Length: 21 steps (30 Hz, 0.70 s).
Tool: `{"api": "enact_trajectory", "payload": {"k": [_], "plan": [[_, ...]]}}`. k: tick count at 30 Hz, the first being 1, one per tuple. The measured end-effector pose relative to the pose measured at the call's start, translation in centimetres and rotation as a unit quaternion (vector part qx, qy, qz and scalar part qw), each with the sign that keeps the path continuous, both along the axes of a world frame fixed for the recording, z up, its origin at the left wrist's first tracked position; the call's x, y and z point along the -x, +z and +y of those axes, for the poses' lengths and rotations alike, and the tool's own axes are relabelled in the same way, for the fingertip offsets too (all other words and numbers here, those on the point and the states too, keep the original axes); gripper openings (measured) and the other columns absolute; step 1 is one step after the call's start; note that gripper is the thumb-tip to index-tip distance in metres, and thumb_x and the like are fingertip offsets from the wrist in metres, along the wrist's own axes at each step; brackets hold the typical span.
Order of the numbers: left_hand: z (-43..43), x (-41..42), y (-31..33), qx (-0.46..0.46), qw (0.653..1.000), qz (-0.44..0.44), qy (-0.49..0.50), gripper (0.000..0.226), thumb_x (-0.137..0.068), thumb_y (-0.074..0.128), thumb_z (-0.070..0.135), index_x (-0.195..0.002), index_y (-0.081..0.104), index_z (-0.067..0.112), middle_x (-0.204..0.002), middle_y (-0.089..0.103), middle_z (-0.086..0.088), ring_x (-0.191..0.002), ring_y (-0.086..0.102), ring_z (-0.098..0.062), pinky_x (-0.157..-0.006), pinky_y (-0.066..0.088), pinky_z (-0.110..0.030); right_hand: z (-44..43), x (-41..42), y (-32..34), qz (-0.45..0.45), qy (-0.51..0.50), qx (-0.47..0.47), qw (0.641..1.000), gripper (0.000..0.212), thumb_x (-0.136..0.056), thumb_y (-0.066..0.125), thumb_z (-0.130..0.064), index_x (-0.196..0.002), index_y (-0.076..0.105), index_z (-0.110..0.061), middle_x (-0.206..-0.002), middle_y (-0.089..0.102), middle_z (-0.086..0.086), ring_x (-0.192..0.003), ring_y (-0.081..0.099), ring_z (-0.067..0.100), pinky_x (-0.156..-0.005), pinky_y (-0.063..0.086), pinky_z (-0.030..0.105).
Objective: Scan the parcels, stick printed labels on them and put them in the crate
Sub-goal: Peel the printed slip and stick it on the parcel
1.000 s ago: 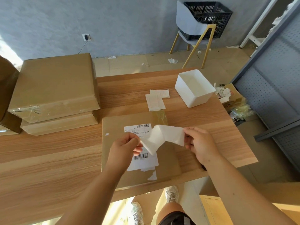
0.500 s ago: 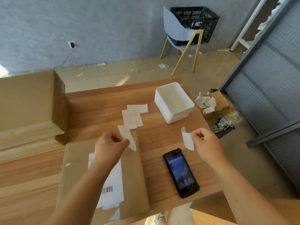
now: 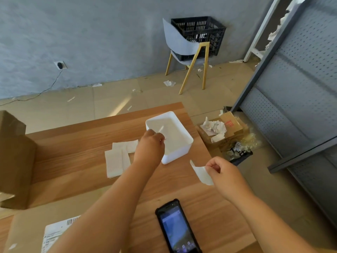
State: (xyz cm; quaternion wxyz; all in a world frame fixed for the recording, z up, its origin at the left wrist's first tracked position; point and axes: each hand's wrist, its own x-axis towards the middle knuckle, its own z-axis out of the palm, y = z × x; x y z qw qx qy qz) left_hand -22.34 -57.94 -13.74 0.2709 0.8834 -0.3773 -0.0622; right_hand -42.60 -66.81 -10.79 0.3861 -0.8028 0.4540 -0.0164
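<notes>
My left hand (image 3: 152, 143) reaches over the near rim of the white bin (image 3: 184, 133) and pinches a thin white paper strip (image 3: 161, 129). My right hand (image 3: 218, 168) pinches a curled white label (image 3: 201, 173) above the wooden table (image 3: 82, 136). A flat cardboard parcel (image 3: 27, 223) with a barcode label (image 3: 54, 232) lies at the lower left, partly under my left arm. The black handheld scanner (image 3: 177, 228) lies screen-up near the front edge. The black crate (image 3: 198, 37) sits on a chair by the wall.
White label sheets (image 3: 118, 157) lie on the table left of the bin. Stacked cardboard boxes (image 3: 12, 157) stand at the left. A box of crumpled paper (image 3: 221, 131) sits on the floor to the right, beside grey metal shelving (image 3: 295, 99).
The paper came apart into two pieces, one in each hand. My left hand carried its strip from above the parcel to over the white bin. The view swung right.
</notes>
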Motion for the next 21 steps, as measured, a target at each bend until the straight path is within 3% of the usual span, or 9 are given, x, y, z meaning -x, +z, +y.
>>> {"api": "enact_trajectory", "payload": {"k": [3, 7, 12, 14, 16, 21], "plan": [[-1.3, 0.0, -1.4, -0.143, 0.982, -0.083, -0.089, 0.037, -0.089, 0.046, 0.001, -0.119, 0.062, 0.013, -0.113, 0.056, -0.007, -0.098, 0.057, -0.026, -0.08, 0.048, -0.032, -0.7, 0.4, -0.2, 0.0, -0.006, -0.019, 1.0, 0.018, -0.097, 0.05, -0.026, -0.08, 0.056, -0.027, -0.076, 0.061, -0.005, -0.067, 0.054, 0.012, -0.058, 0.042, 0.028], [-1.4, 0.2, -2.5, -0.205, 0.96, -0.128, -0.143, 0.039, -0.088, 0.047, 0.002, -0.123, 0.058, 0.015, -0.12, 0.055, -0.004, -0.108, 0.05, -0.025, -0.09, 0.045, -0.033, -1.0, 0.8, -0.9, 0.002, -0.011, -0.034, 0.999, 0.017, -0.096, 0.051, -0.026, -0.081, 0.058, -0.028, -0.079, 0.066, -0.006, -0.07, 0.058, 0.012, -0.059, 0.045, 0.026], [0.1, 1.0, -2.5, -0.093, 0.982, -0.071, -0.147, 0.031, -0.094, 0.048, 0.019, -0.122, 0.061, 0.02, -0.128, 0.056, 0.001, -0.115, 0.05, -0.024, -0.095, 0.046, -0.038, -1.1, 1.6, -1.9, -0.004, -0.005, -0.04, 0.999, 0.014, -0.094, 0.057, -0.023, -0.082, 0.061, -0.029, -0.082, 0.064, -0.009, -0.078, 0.059, 0.008, -0.062, 0.043, 0.02], [1.3, 1.8, -2.0, -0.029, 0.993, -0.029, -0.109, 0.028, -0.091, 0.055, 0.022, -0.116, 0.065, 0.018, -0.121, 0.061, 0.001, -0.11, 0.055, -0.024, -0.087, 0.05, -0.038, -1.0, 1.8, -2.0, -0.017, -0.002, -0.05, 0.999, 0.012, -0.094, 0.059, -0.019, -0.089, 0.063, -0.029, -0.088, 0.064, -0.013, -0.086, 0.059, 0.004, -0.067, 0.043, 0.015], [3.0, 2.7, -1.6, 0.01, 0.997, 0.019, -0.076, 0.025, -0.088, 0.061, 0.023, -0.111, 0.067, 0.016, -0.115, 0.062, 0.001, -0.101, 0.06, -0.02, -0.075, 0.05, -0.028, -0.5, 2.0, -2.0, -0.026, 0.001, -0.059, 0.998, 0.014, -0.092, 0.061, -0.016, -0.096, 0.066, -0.028, -0.093, 0.063, -0.015, -0.089, 0.058, 0.001, -0.07, 0.042, 0.011], [8.3, 4.8, -1.1, 0.015, 0.987, 0.156, -0.027, 0.018, -0.087, 0.063, 0.022, -0.104, 0.068, 0.019, -0.099, 0.062, 0.009, -0.084, 0.06, -0.005, -0.071, 0.047, -0.015, 1.9, 1.7, -1.7, -0.058, -0.001, -0.055, 0.997, 0.005, -0.086, 0.067, -0.028, -0.083, 0.063, -0.028, -0.086, 0.063, -0.009, -0.082, 0.059, 0.007, -0.07, 0.048, 0.023]]}}
